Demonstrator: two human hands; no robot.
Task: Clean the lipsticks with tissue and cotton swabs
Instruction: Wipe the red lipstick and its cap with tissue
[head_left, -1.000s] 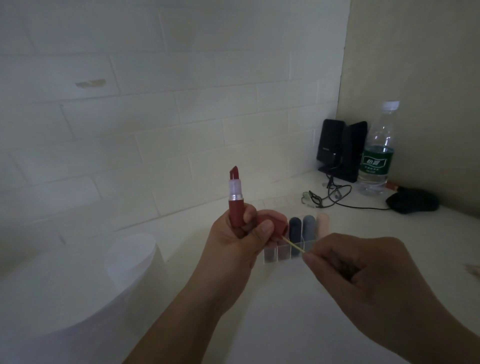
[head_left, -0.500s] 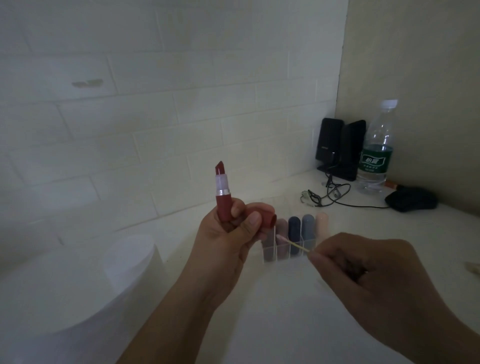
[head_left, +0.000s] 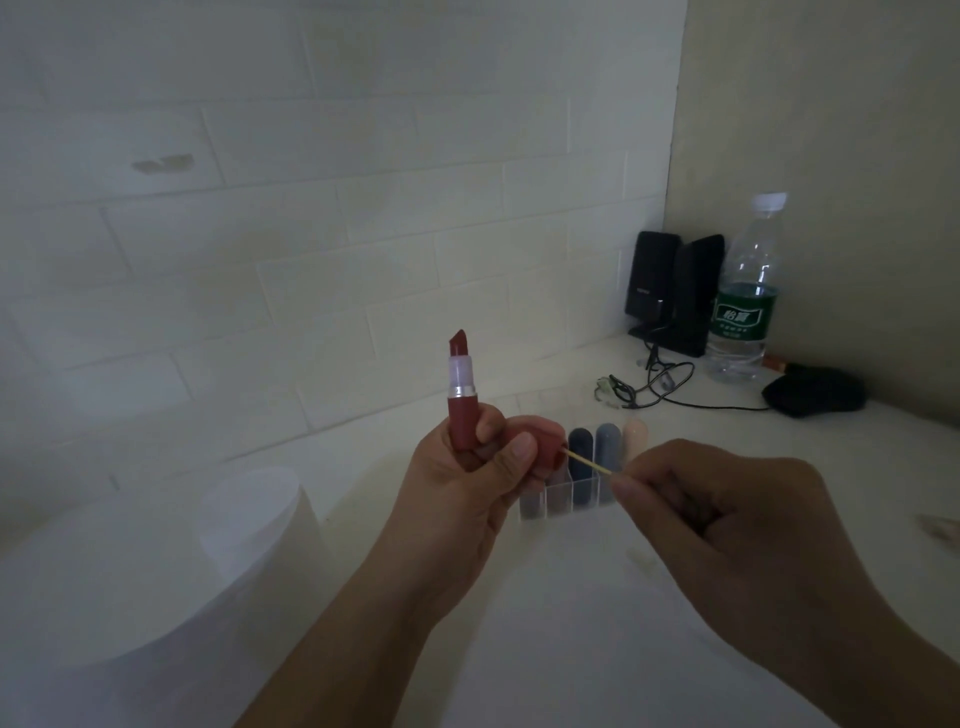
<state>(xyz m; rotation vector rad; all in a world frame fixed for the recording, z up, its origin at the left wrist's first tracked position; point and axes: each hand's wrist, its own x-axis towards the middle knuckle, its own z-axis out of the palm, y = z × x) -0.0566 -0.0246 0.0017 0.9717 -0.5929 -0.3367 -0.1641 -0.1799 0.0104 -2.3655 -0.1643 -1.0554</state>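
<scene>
Left hand (head_left: 470, 480) grips 1 uncapped lipstick (head_left: 461, 389) upright and its red cap (head_left: 543, 447) sideways; right hand (head_left: 727, 525) pinches a cotton swab (head_left: 589, 462), whose tip has gone from clear of the cap 0.5 s ago to its mouth; judging by that, the cap's inside is being swabbed; 3 more lipsticks stand in the clear organizer (head_left: 558, 501) behind; a tissue roll (head_left: 156, 566) waits at left.
</scene>
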